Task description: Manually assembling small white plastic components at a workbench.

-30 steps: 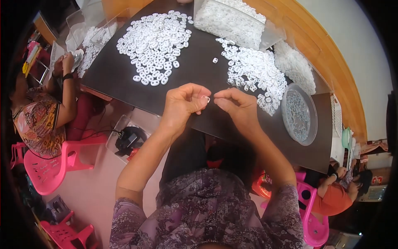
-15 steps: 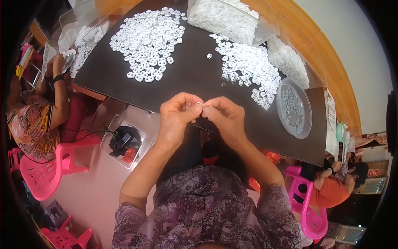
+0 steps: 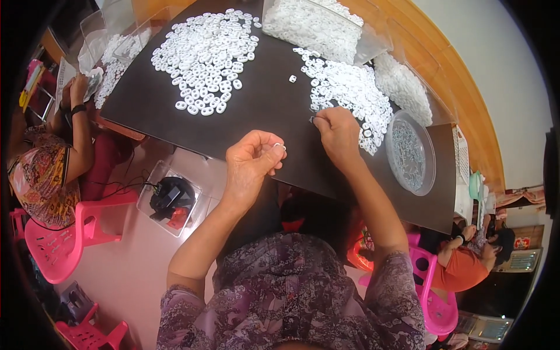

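The right hand (image 3: pixel 341 137) has broken away, nearly closed at a tiny grey metal-looking bit (image 3: pixel 312 119) on the dark-brown worktop (image 3: pixel 274 87), grip unclear, leaving the left hand (image 3: pixel 249 166) alone pinching the small white plastic piece (image 3: pixel 283 146) above the near edge.

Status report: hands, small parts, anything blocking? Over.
Left hand pinching small white piece. Right hand near right-side white pile, hold unclear. Lone white part beyond, apparently not blocking.

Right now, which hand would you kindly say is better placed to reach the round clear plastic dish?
Probably the right hand: it is nearer the dish, while the left hand pinches a small white piece.
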Motion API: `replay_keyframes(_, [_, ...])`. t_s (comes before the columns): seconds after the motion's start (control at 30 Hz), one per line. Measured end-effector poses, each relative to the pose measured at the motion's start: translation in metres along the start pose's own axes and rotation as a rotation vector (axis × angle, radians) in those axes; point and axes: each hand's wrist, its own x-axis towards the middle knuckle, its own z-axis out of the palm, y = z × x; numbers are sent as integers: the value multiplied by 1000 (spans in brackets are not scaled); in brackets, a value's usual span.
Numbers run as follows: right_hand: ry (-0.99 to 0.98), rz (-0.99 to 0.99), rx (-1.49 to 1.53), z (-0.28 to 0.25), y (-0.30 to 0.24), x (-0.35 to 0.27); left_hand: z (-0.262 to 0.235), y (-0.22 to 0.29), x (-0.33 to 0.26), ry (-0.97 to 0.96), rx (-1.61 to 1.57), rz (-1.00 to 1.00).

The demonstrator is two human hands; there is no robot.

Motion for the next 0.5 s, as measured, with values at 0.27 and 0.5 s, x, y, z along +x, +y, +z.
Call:
replay_keyframes(0.27, [-69,-138,-59,1,2,10,1,0,1,-1,30,4])
replay_keyframes(0.5, [-210,268,342,-22,-27,-2,2,2,1,1,14,-22])
